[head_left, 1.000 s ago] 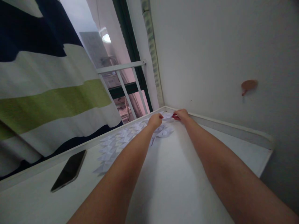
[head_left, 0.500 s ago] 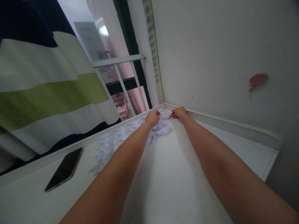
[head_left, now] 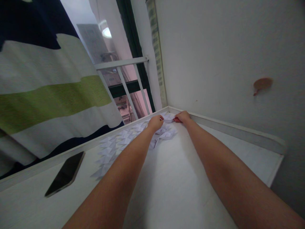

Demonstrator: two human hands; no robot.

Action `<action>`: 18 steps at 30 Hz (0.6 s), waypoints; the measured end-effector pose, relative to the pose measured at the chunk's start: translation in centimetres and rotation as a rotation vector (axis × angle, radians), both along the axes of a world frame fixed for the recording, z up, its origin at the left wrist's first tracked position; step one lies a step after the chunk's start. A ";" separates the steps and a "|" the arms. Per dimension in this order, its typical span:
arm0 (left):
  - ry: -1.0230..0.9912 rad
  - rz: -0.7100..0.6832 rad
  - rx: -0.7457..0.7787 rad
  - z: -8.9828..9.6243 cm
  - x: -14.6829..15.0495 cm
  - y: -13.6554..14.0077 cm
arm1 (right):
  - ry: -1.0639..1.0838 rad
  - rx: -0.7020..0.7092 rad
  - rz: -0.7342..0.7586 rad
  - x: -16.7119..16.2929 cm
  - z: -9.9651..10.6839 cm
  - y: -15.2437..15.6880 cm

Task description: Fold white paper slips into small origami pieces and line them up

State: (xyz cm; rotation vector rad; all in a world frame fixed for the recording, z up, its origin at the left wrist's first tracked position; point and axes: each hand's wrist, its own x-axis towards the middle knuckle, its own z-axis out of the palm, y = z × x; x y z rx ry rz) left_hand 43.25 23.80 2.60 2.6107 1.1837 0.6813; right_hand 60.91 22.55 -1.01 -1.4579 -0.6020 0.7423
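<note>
Folded paper [head_left: 168, 118] lies crosswise between left hand [head_left: 155, 122] and right hand [head_left: 183, 116], close to both; either's grip cannot be determined.

white papers [head_left: 106, 152] along the back edge of a white desk [head_left: 176, 178], black phone [head_left: 65, 173] near the same edge, curtain [head_left: 52, 98] with wavy dark blue, white and green bands, dark green window frame [head_left: 128, 33]
</note>
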 end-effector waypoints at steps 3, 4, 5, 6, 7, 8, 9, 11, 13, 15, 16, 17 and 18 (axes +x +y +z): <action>-0.004 0.002 -0.001 -0.1 0.0 0.1 | -0.038 -0.090 -0.016 -0.3 0.3 -0.2; 0.000 0.004 0.000 -0.1 0.0 0.2 | -0.046 -0.084 -0.019 -0.4 0.4 -0.3; 0.005 0.004 0.003 -0.2 0.0 0.2 | -0.055 -0.072 -0.021 -0.5 0.5 -0.4; 0.009 0.004 0.007 -0.2 0.0 0.2 | -0.065 -0.064 -0.026 -0.6 0.5 -0.4; 0.013 0.002 0.010 -0.2 0.0 0.2 | -0.075 -0.058 -0.031 -0.6 0.6 -0.5; 0.014 0.001 0.012 -0.2 0.0 0.1 | -0.084 -0.051 -0.035 -0.7 0.6 -0.6; 0.013 0.001 0.012 -0.2 -0.1 0.1 | -0.090 -0.044 -0.037 -0.7 0.6 -0.6; 0.000 0.004 0.010 -0.1 -0.1 0.0 | -0.093 -0.032 -0.034 -0.8 0.6 -0.7; -0.031 0.017 0.006 0.1 -0.1 -0.1 | -0.092 -0.023 -0.029 -0.8 0.6 -0.7; -0.072 0.033 0.004 0.3 -0.2 -0.2 | -0.091 -0.023 -0.027 -0.9 0.6 -0.8; -0.091 0.040 0.005 0.5 -0.3 -0.1 | -0.094 -0.026 -0.028 -0.9 0.6 -0.8; -0.107 0.043 0.006 0.7 -0.4 -0.1 | -0.098 -0.032 -0.030 -0.9 0.6 -0.8; -0.121 0.043 0.009 0.8 -0.5 -0.1 | -0.104 -0.039 -0.032 -0.9 0.6 -0.8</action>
